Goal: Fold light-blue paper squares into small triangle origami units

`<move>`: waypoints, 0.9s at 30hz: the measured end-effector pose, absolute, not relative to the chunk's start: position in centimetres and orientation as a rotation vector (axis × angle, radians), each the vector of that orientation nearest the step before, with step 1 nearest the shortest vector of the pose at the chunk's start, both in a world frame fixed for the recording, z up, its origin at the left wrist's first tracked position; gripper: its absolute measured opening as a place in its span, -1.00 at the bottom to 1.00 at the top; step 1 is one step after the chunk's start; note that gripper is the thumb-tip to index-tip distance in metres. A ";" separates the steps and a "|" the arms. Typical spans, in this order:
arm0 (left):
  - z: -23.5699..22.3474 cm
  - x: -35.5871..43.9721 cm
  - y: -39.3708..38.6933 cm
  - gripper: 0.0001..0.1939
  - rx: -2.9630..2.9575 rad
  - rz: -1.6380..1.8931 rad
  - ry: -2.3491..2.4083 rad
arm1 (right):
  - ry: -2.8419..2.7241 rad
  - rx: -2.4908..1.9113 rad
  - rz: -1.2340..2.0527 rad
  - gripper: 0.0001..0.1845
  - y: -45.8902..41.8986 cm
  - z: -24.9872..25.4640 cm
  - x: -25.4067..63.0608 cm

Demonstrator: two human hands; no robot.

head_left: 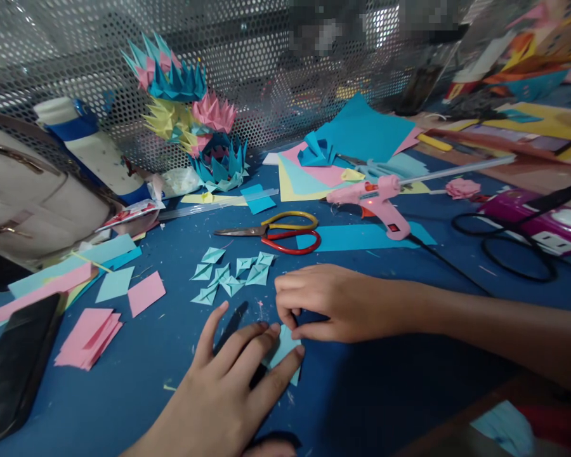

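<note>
A small light-blue paper square (285,346) lies on the blue tabletop between my hands, partly covered by fingers. My left hand (238,374) rests over it, fingers spread, with fingertips touching its surface. At its upper right edge, my right hand (314,301) has thumb and forefinger pinched on the paper. Several folded light-blue paper pieces (231,284) lie in a loose cluster just beyond my left hand. Behind them are scissors (290,236) with one yellow and one red handle. Farther right, a pink hot glue gun (378,200) lies with a glue stick in its back.
Pink paper squares (88,339) and a black phone (16,374) lie at left. Folded paper flowers (219,158) are stacked against the perforated metal panel (261,63), beside a white-and-blue bottle (95,149). A black cord (457,270) and purple power strip (542,219) occupy the right.
</note>
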State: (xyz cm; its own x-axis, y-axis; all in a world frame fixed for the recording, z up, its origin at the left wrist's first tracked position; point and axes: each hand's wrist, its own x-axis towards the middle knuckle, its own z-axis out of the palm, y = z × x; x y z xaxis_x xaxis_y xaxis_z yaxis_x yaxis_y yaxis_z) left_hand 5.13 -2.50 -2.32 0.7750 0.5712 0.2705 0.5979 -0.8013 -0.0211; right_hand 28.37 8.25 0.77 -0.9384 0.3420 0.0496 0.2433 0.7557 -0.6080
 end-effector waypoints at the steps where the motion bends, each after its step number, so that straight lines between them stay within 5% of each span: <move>1: -2.4 5.1 -2.5 -0.36 -2.851 -0.400 -0.942 | -2.791 -0.458 0.934 -0.97 8.3 0.7 28.4; 27: -2.7 5.5 -2.6 -0.39 -2.807 -0.430 -0.941 | -2.789 -0.441 0.915 -0.97 8.3 0.6 28.4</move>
